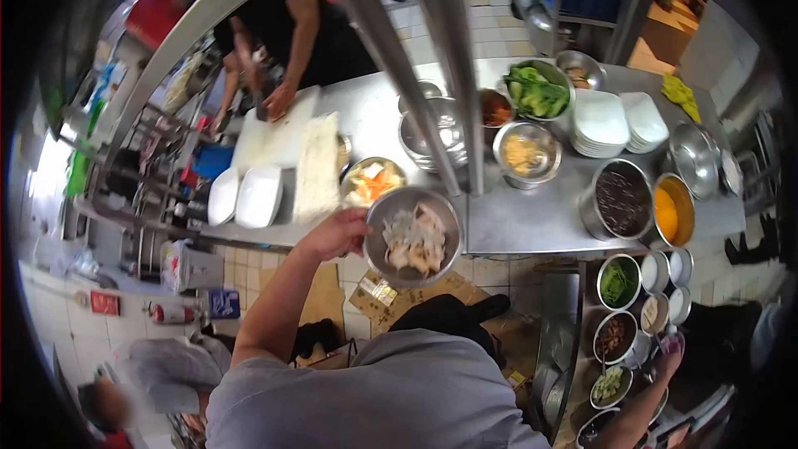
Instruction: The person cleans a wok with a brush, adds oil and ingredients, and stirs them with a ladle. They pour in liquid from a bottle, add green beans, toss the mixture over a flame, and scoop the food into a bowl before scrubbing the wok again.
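Note:
My left hand (339, 233) grips the rim of a metal bowl (453, 241) holding pale, raw-looking pieces (416, 245). The bowl is level, in front of my body at the near edge of the metal table (532, 220). At the lower right, my right hand (669, 356) is closed on something purplish and small that I cannot make out, over the rack of containers. Beside it are a bowl of reddish-brown bits (615, 337), a bowl of green leaves (618, 283) and several white-filled containers (655, 270).
White plates (600, 120), greens (536, 91), a dark-filled pot (622, 199) and an orange-filled pot (672, 209) stand on the table. Metal posts (453, 58) rise midway. A person's hands (278, 104) work at a board (266, 145); another person (158, 374) is lower left.

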Demonstrator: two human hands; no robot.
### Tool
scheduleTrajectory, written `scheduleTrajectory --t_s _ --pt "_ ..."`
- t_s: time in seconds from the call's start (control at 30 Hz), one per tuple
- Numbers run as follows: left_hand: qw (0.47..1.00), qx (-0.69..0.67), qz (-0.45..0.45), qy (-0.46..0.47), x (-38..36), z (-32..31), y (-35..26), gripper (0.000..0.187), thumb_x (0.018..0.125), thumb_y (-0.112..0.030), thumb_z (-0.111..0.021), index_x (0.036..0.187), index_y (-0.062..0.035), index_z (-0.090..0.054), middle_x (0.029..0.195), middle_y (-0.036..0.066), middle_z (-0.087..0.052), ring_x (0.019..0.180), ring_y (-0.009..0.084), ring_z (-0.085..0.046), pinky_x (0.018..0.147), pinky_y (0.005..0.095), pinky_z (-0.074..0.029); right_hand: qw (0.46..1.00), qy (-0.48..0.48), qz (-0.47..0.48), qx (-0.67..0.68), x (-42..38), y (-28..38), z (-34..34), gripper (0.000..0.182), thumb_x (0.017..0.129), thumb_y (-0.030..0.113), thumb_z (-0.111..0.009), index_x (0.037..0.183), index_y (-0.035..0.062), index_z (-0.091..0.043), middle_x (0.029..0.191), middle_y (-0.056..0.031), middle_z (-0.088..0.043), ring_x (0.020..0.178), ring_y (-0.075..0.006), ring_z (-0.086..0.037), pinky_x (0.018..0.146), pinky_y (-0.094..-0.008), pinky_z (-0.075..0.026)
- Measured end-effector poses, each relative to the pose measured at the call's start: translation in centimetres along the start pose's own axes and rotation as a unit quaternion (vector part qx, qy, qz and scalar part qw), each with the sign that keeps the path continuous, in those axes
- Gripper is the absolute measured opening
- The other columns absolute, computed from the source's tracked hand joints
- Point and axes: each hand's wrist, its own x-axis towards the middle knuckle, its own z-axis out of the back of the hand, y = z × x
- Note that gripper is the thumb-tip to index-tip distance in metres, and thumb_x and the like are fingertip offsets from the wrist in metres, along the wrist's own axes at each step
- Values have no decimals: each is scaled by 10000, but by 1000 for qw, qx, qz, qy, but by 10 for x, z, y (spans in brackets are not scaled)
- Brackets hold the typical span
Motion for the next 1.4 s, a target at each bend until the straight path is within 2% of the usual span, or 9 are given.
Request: scheduleTrajectory --t_s 0.2,0.27,0.6,0.8,0.9,1.0,1.07,1.2,1.4 --pt "984 106 48 138 45 -78 55 380 825 -154 -612 1179 -37 -538 1032 24 -623 795 91 -599 653 233 -511 974 -194 -110 26 -63 43 -31 287 879 169 -579 1153 88 -559 968 -43 -630 754 -187 -597 610 -339 -512" --pt "974 134 69 168 74 -80 84 273 807 -92 -574 1071 -25 -577 721 18 -609 535 98 -549 571 259 -526 938 -337 -75 38 -50 8 -7 371 821 103 -639 1180 98 -543 1039 -58 -601 889 -216 -594 689 -369 -527" --pt "904 253 154 309 119 -211 109 245 840 -12 -501 1080 -25 -552 946 73 -643 727 153 -641 574 273 -554 690 -233 113 676 -179 107 -40 93 845 44 -623 887 1 -553 801 -95 -567 672 -169 -552 573 -254 -521" --pt "845 322 135 405 104 -250 95 223 831 -13 -515 1050 -24 -558 824 37 -609 615 112 -591 516 248 -536 692 -492 301 435 -487 143 10 274 801 2 -662 1038 56 -537 915 -98 -619 748 -203 -615 586 -298 -553" --pt "808 326 132 473 101 -259 57 204 824 -5 -523 1022 -24 -566 752 18 -574 557 101 -541 492 255 -518 567 -807 157 42 -657 234 -22 149 817 -42 -598 919 62 -568 829 -89 -628 735 -172 -627 555 -303 -523" --pt "769 382 88 505 51 -342 110 152 824 -3 -535 970 -28 -567 730 18 -555 538 94 -486 478 261 -475 459 -797 -200 -338 -753 125 51 186 802 138 -652 963 57 -607 896 -181 -646 842 -320 -640 731 -415 -518" --pt "725 348 87 587 32 -387 149 104 841 -31 -554 944 -40 -551 739 16 -550 584 96 -499 519 271 -467 589 -691 -327 -262 -799 118 40 465 716 237 -733 1137 93 -594 1016 -178 -648 965 -348 -611 857 -402 -475" --pt "652 327 124 672 -83 -450 205 118 870 -114 -595 958 -71 -528 758 2 -527 653 98 -507 586 282 -462 419 -843 -180 -284 -864 135 -71 405 763 178 -675 1131 35 -586 1120 -195 -596 1098 -357 -531 953 -398 -426" --pt "561 253 117 780 -310 -535 345 170 916 -184 -577 1000 -50 -512 892 42 -571 714 139 -566 697 316 -508 535 -675 -508 -24 -897 44 -216 497 808 210 -621 1258 50 -487 972 -216 -638 925 -375 -623 821 -448 -492"
